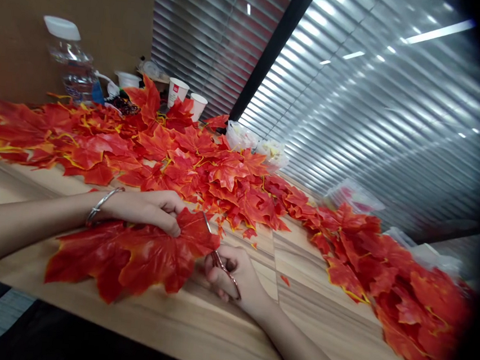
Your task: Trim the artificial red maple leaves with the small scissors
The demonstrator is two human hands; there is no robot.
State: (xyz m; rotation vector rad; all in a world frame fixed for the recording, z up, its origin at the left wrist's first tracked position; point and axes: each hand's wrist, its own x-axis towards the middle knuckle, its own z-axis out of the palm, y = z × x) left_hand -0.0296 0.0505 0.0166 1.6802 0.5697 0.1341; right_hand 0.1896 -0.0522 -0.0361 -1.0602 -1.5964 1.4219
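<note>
Near the front edge of the table, my left hand (pixel 152 210) grips a large red artificial maple leaf (pixel 143 255) with yellowish edges; it may be more than one leaf laid together. The thumb presses on the leaf's upper side, and the other fingers are partly hidden behind it. My right hand (pixel 231 270) has its fingers in the handles of a pair of scissors (pixel 226 272). A scissor blade shows at the leaf's right-hand edge, touching or just beside it. Small red scraps (pixel 284 280) lie on the wood beyond my right hand.
A long heap of red artificial maple leaves (pixel 191 158) spreads across the back. Another pile (pixel 384 267) runs down the right side. Behind stand a water bottle (pixel 74 70), paper cups (pixel 177 92) and white plastic bags (pixel 242 136). Window blinds (pixel 358 101) rise behind the wooden table (pixel 250 334).
</note>
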